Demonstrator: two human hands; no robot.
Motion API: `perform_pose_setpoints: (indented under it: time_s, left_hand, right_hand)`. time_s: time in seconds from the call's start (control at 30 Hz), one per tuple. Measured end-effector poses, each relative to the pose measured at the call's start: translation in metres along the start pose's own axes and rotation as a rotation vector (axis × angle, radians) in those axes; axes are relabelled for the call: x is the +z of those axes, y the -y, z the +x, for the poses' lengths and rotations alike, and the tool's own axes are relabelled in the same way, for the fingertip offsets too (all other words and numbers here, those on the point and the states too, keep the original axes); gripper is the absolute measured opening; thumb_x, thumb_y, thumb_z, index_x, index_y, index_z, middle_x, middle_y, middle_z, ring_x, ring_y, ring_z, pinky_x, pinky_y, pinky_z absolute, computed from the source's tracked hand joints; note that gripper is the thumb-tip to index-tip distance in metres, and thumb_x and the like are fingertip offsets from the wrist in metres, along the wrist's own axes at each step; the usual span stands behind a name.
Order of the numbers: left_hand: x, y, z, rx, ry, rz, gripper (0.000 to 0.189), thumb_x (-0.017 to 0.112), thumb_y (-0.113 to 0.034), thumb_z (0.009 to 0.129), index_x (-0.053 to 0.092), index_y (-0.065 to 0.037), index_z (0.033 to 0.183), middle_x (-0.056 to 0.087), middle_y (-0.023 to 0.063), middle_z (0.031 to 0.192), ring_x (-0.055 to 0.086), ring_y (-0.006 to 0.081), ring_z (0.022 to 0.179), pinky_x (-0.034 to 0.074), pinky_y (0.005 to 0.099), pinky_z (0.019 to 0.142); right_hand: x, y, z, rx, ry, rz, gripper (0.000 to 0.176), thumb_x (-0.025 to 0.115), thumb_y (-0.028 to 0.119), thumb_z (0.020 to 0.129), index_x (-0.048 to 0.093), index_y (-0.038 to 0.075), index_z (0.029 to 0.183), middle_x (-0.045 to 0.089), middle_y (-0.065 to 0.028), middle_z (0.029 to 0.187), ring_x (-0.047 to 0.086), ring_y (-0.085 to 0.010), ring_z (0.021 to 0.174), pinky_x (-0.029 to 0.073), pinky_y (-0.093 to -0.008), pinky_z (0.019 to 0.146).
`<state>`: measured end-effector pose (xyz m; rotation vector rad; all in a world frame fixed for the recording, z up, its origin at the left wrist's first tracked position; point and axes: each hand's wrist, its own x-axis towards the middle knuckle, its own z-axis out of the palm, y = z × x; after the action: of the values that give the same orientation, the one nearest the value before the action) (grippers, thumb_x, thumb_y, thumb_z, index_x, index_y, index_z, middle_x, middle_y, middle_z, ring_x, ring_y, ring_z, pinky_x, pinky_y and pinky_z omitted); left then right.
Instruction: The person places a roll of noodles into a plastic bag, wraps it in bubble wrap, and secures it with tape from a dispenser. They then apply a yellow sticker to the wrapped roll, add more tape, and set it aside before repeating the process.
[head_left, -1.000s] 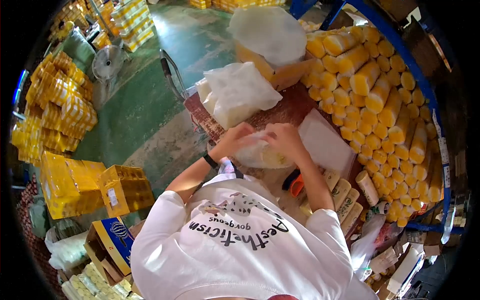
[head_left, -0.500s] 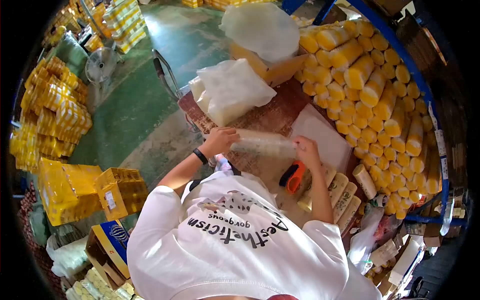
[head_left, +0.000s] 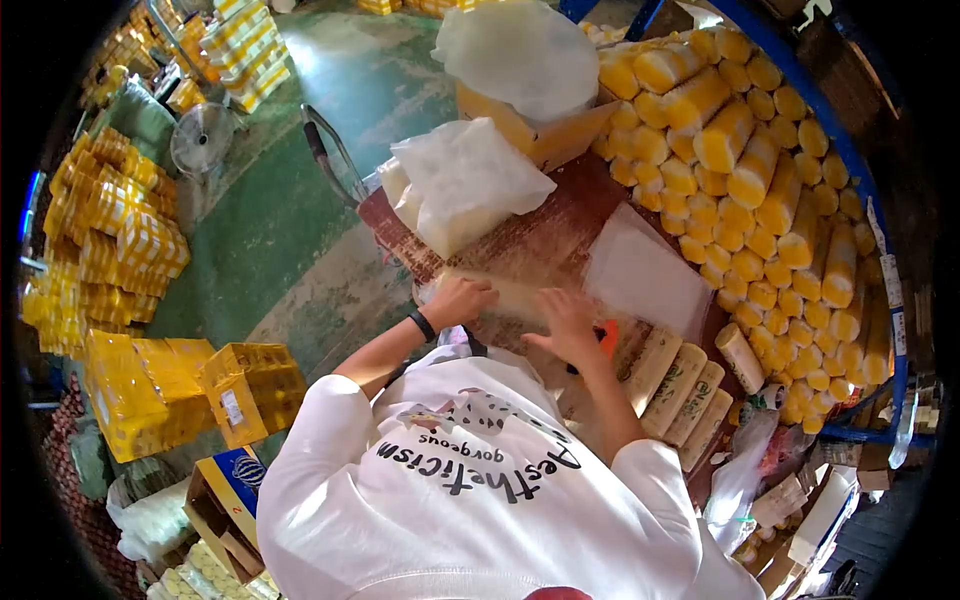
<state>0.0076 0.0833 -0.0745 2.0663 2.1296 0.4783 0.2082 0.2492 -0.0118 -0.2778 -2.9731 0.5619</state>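
A clear plastic film piece [head_left: 518, 297] lies low over the worn red-brown table [head_left: 570, 215], blurred and hard to tell from the surface. My left hand [head_left: 462, 300], with a black band at the wrist, has its fingers bent and closed at the film's left end. Toward the film's right end, my right hand [head_left: 567, 325] has its thumb and fingers apart and seems to rest on the film. Beside my right wrist shows a bit of an orange and black tool [head_left: 607, 338], mostly hidden by the hand and forearm.
Several printed wrapped rolls [head_left: 672, 385] lie right of my forearm. White sheets [head_left: 645, 270] and a stack under white plastic [head_left: 465, 180] sit on the table. A large pile of yellow-ended rolls [head_left: 750, 190] stands at right; taped yellow boxes [head_left: 150, 390] are at left.
The film, held up between both hands before, is now lower. My right hand has moved left and opened, covering most of the orange tool. My left hand has moved slightly down and right.
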Motion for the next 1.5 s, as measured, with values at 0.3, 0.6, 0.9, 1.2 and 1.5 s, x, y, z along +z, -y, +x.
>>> perform_pose_setpoints:
  time_s: [0.3, 0.6, 0.9, 1.2, 1.5]
  left_hand:
    - [-0.014, -0.011, -0.019, 0.028, -0.146, 0.000, 0.016, 0.058, -0.017, 0.074, 0.060, -0.013, 0.090, 0.058, 0.0038, 0.081, 0.063, 0.0243, 0.076, 0.050, 0.0377, 0.065]
    - [-0.028, 0.023, -0.048, -0.006, -0.102, -0.174, 0.012, 0.062, -0.015, 0.075, 0.058, -0.010, 0.086, 0.057, 0.0069, 0.081, 0.060, 0.0291, 0.077, 0.048, 0.0413, 0.063]
    - [-0.012, 0.048, -0.036, -0.126, -0.220, -0.439, 0.008, 0.061, -0.014, 0.083, 0.058, -0.007, 0.082, 0.056, 0.0089, 0.087, 0.059, 0.0305, 0.075, 0.047, 0.0404, 0.061]
    - [-0.009, 0.061, -0.034, -0.425, -0.095, -0.408, 0.024, 0.063, -0.023, 0.085, 0.053, -0.002, 0.079, 0.054, 0.0164, 0.078, 0.055, 0.0353, 0.070, 0.044, 0.0439, 0.062]
    - [0.013, 0.080, -0.055, -0.660, -0.182, -1.227, 0.028, 0.073, -0.023, 0.080, 0.057, -0.005, 0.095, 0.061, -0.0021, 0.083, 0.055, 0.0095, 0.075, 0.045, 0.0268, 0.062]
  right_hand:
    - [0.056, -0.025, 0.024, -0.171, 0.042, -0.068, 0.031, 0.064, 0.007, 0.068, 0.064, 0.010, 0.100, 0.063, -0.0096, 0.106, 0.057, -0.0296, 0.101, 0.047, -0.0381, 0.085]
    - [0.058, -0.039, 0.019, -0.313, -0.148, 0.014, 0.020, 0.059, 0.012, 0.078, 0.065, 0.008, 0.096, 0.065, -0.0137, 0.095, 0.061, -0.0324, 0.089, 0.049, -0.0409, 0.078]
    - [0.055, -0.047, 0.044, 0.230, 0.230, 0.235, 0.025, 0.056, 0.027, 0.089, 0.065, 0.009, 0.103, 0.063, -0.0184, 0.092, 0.060, -0.0339, 0.086, 0.048, -0.0420, 0.076]
    - [0.088, -0.077, 0.058, 0.000, -0.067, 0.151, 0.024, 0.058, 0.030, 0.089, 0.067, 0.013, 0.103, 0.064, -0.0166, 0.092, 0.060, -0.0338, 0.084, 0.048, -0.0408, 0.073]
    - [0.107, -0.069, 0.044, 0.019, -0.398, -0.043, 0.025, 0.058, 0.030, 0.085, 0.066, 0.006, 0.089, 0.063, -0.0155, 0.094, 0.060, -0.0326, 0.086, 0.048, -0.0441, 0.074]
